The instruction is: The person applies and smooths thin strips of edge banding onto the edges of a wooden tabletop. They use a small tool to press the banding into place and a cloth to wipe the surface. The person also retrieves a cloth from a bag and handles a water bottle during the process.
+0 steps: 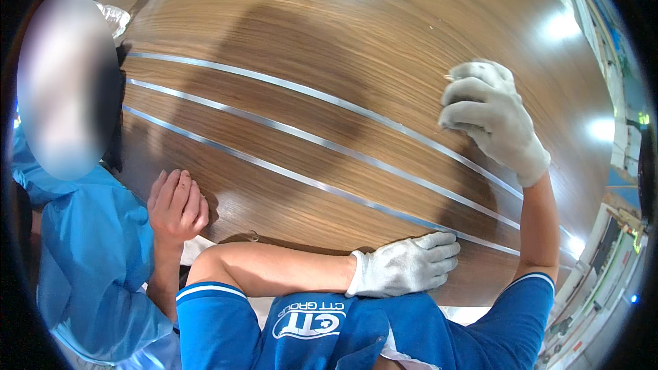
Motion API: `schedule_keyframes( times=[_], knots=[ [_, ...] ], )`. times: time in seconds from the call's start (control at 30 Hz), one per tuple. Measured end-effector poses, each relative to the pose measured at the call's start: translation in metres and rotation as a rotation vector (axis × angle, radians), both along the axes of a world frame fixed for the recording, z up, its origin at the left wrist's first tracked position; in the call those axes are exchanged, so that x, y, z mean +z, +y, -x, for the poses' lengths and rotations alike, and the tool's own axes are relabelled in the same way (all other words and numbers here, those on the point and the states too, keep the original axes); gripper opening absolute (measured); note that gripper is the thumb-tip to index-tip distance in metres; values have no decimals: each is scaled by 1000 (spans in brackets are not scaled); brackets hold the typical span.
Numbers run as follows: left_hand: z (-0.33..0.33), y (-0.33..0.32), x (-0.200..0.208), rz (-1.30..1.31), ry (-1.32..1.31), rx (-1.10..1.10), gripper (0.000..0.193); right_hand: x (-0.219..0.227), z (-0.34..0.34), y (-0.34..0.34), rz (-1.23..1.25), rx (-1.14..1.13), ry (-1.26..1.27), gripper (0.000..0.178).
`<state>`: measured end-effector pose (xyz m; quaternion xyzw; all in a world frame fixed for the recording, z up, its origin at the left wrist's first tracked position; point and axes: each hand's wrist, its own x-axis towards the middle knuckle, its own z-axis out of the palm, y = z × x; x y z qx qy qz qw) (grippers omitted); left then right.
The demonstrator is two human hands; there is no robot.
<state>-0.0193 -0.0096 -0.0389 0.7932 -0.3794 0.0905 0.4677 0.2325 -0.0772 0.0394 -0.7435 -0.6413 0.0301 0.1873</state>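
A large brown wood-grain panel (384, 41) lies in front of me, crossed by three thin silver strips (322, 140) running from the far left to the near right. My left hand (408, 266), in a pale work glove, rests flat on the panel by its near edge, its fingers stretched toward the nearest strip. Raised above the panel on the right is my right hand (492, 113), gloved too. Its fingers are curled in, and a tiny pale bit shows at the fingertips, too small to name.
At the left a co-worker in a blue sleeve (96, 253) leans at the panel; their bare, half-curled hand (178, 207) is over its near left edge. A crumpled clear plastic piece (115, 19) is at the far left. Rails and shelving (596, 281) stand beyond the right edge.
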Motion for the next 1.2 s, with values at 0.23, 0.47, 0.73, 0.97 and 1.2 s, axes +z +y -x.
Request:
schedule_keyframes(
  times=[0.23, 0.47, 0.73, 0.97, 1.2],
  knots=[
    [-32, 27, 22, -265, 74, 129, 72, 5, 46, -81, -272, -630, 673, 10],
    [-46, 62, 49, -407, 193, 549, 81, -5, 93, -114, -376, -777, 703, 7],
    [-16, 4, 13, -15, 41, -47, 40, -6, 63, -53, -299, -286, 301, 10],
    [-17, 12, 14, 31, 216, -74, 36, -40, 24, 24, -199, -119, 118, 8],
    [-18, 13, 14, 115, 301, -93, 30, -43, 11, 58, -170, 10, 127, 9]
  ],
)
